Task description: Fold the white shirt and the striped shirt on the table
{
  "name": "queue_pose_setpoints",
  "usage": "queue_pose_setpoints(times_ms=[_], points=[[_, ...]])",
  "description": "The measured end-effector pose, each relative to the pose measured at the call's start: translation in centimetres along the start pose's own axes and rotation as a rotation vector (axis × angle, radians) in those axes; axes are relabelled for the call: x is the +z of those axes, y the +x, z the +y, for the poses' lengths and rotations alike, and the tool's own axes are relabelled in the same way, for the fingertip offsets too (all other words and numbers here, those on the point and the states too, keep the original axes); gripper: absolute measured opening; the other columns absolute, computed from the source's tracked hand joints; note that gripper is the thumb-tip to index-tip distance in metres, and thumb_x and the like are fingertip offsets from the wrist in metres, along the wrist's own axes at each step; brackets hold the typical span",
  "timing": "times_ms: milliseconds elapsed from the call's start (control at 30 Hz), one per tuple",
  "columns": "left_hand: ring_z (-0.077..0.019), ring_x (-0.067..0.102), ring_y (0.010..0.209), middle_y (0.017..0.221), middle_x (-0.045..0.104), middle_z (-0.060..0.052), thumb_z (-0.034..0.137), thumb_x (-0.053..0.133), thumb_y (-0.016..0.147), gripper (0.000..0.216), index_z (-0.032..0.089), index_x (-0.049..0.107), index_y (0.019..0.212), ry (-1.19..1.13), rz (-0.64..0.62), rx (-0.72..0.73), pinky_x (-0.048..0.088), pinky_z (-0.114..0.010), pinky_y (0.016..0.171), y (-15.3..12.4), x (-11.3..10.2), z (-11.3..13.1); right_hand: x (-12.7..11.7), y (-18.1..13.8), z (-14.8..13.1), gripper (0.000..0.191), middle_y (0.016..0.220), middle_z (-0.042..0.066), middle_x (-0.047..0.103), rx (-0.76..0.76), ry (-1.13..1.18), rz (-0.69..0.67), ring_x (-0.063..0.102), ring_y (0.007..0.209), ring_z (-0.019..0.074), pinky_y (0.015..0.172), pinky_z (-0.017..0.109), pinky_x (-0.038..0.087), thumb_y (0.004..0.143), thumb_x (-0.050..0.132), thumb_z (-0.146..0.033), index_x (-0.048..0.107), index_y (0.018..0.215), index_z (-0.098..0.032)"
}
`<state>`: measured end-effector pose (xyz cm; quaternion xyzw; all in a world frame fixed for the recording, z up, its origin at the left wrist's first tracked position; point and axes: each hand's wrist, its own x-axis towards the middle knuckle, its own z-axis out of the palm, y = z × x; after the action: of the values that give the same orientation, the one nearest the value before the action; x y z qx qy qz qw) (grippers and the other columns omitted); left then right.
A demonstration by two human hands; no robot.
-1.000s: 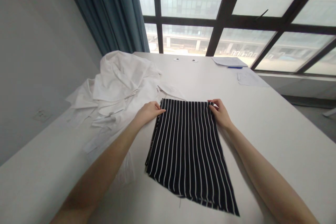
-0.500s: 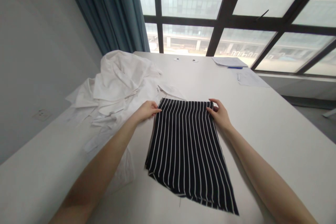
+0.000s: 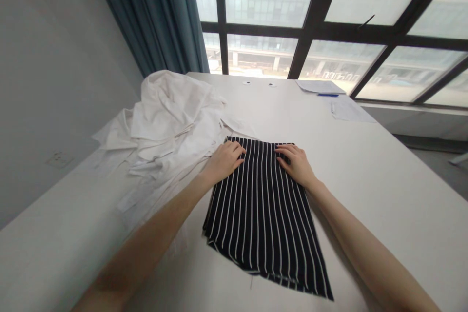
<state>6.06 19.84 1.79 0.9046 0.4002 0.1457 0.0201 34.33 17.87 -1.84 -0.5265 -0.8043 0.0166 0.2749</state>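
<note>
A folded black cloth with thin white stripes (image 3: 261, 214) lies flat on the white table (image 3: 383, 185) in front of me. My left hand (image 3: 225, 159) rests palm down on the cloth's far left part, fingers stretched out. My right hand (image 3: 295, 164) lies flat on the far right part, fingers spread. Both hands press on the top edge region and hold nothing.
A heap of white garments (image 3: 164, 122) lies on the table to the left of the striped cloth. Papers (image 3: 321, 86) and a blue pen (image 3: 328, 94) lie at the far right by the window. A dark blue curtain (image 3: 153, 14) hangs at the back left.
Both hands let go of the cloth's far corners and moved inward onto its top, now lying flat on it. The cloth's far edge has settled on the table.
</note>
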Motion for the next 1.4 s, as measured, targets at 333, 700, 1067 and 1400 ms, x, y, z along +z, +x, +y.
queue_pose_setpoints(times_ms=[333,700,1067,1400], points=[[-0.0302,0.013,0.148,0.160,0.021,-0.009,0.057,0.045,0.093,0.065,0.028,0.030,0.150,0.001,-0.235,-0.120,0.014,-0.053,0.116,-1.0,2.1,-1.7,0.3,-0.5,-0.2,0.051,0.153,0.005,0.039,-0.038,-0.176,-0.249,0.027,0.142,0.0348,0.109,0.059,0.027,0.093,0.047,-0.052,0.048,0.141,-0.034],[-0.0280,0.017,0.147,0.160,0.022,-0.008,0.051,0.034,0.099,0.056,0.030,0.031,0.150,-0.036,-0.255,-0.120,0.015,-0.053,0.115,-0.7,2.1,-2.4,-2.4,0.2,-5.6,0.043,0.137,0.015,0.055,-0.146,-0.016,-0.458,0.048,0.129,0.0295,0.109,0.048,0.038,0.089,0.058,-0.031,0.059,0.130,-0.016],[-0.0249,0.026,0.144,0.157,0.030,-0.004,0.040,0.033,0.101,0.047,0.033,0.035,0.148,0.038,-0.178,-0.078,0.020,-0.050,0.114,-1.1,2.8,-3.2,-1.1,-5.1,-13.8,0.064,0.160,0.010,0.022,-0.271,0.070,-0.639,0.008,0.146,0.0380,0.113,0.064,0.014,0.093,0.047,-0.055,0.032,0.150,-0.031],[-0.0299,0.030,0.142,0.155,0.033,-0.007,0.041,0.036,0.100,0.048,0.029,0.038,0.147,0.104,-0.101,-0.155,0.025,-0.055,0.111,-2.1,3.1,-1.2,-3.0,-3.9,-10.2,0.064,0.160,0.003,0.023,-0.389,0.131,-0.731,0.006,0.147,0.0358,0.114,0.065,0.008,0.089,0.058,-0.045,0.035,0.148,-0.036]])
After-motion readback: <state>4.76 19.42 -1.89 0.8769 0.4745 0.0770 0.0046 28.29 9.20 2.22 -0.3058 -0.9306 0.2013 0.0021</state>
